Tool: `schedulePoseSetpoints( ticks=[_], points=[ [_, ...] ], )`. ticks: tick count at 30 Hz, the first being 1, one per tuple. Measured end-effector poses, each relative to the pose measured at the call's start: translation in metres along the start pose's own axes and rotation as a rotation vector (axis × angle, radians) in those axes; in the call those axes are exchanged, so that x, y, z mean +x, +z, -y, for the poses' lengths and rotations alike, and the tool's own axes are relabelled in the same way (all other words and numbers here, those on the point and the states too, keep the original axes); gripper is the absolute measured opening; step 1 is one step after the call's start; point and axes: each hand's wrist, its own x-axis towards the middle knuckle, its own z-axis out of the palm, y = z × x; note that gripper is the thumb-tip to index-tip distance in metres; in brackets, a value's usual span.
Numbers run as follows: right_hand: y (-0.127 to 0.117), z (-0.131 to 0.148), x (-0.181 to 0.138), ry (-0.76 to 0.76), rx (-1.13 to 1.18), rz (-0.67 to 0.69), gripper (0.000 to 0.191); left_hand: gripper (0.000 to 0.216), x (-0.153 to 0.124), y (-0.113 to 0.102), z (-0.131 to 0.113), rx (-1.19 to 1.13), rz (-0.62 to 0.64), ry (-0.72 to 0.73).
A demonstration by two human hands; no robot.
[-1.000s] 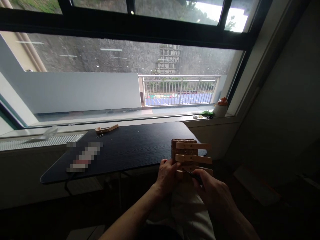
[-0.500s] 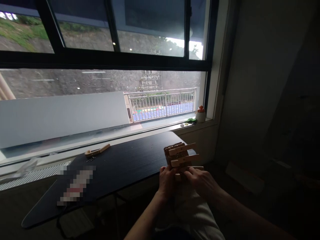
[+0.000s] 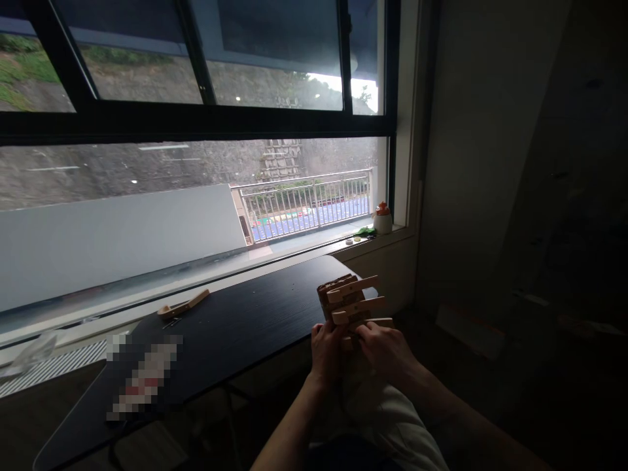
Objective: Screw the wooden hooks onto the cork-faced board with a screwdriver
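Note:
A small wooden piece (image 3: 349, 304), a dark block with three pale slats jutting to the right, is held upright just off the right end of the black desk (image 3: 235, 327), above my lap. My left hand (image 3: 328, 350) grips its lower left side with fingers curled round it. My right hand (image 3: 385, 347) is closed at its lower front, fingertips pinched against the lowest slat. What, if anything, the right fingers hold besides the slat is hidden.
A loose wooden part (image 3: 184, 305) with small dark bits beside it lies at the desk's back edge. A blurred flat item (image 3: 142, 376) rests near the desk's left front. On the window sill stand a small white pot (image 3: 382, 220) and green scraps.
The view has swung right and up. The wooden piece has tilted slightly. My right hand, which held a thin dark tool a second ago, now presses closer against the lowest slat.

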Motion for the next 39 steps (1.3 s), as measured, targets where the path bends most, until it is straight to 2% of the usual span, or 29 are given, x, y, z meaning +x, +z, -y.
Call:
schedulePoseSetpoints(
  ticks=[10,20,25,30,33,39],
  points=[
    [0.0,-0.005,-0.01,-0.107,-0.044,0.031,0.024,0.035,0.002,-0.001,0.002,-0.013,0.012,-0.009],
    [0.016,-0.016,-0.009,0.051,0.213,-0.013,0.022,0.038,0.001,0.003,0.003,-0.001,0.004,-0.025],
    [0.008,-0.009,-0.009,-0.008,0.097,0.002,0.029,0.039,0.002,0.002,0.003,0.01,0.02,-0.012],
    [0.002,-0.006,-0.008,-0.091,0.02,0.036,0.022,0.038,0.003,0.003,0.006,0.02,0.0,0.011],
    [0.006,-0.01,-0.004,-0.059,0.085,0.035,0.021,0.037,0.003,0.005,0.006,0.023,-0.004,-0.007],
    [0.015,-0.024,0.0,0.083,0.354,0.008,0.02,0.036,0.003,0.007,0.006,0.048,-0.014,-0.015]
  ],
)
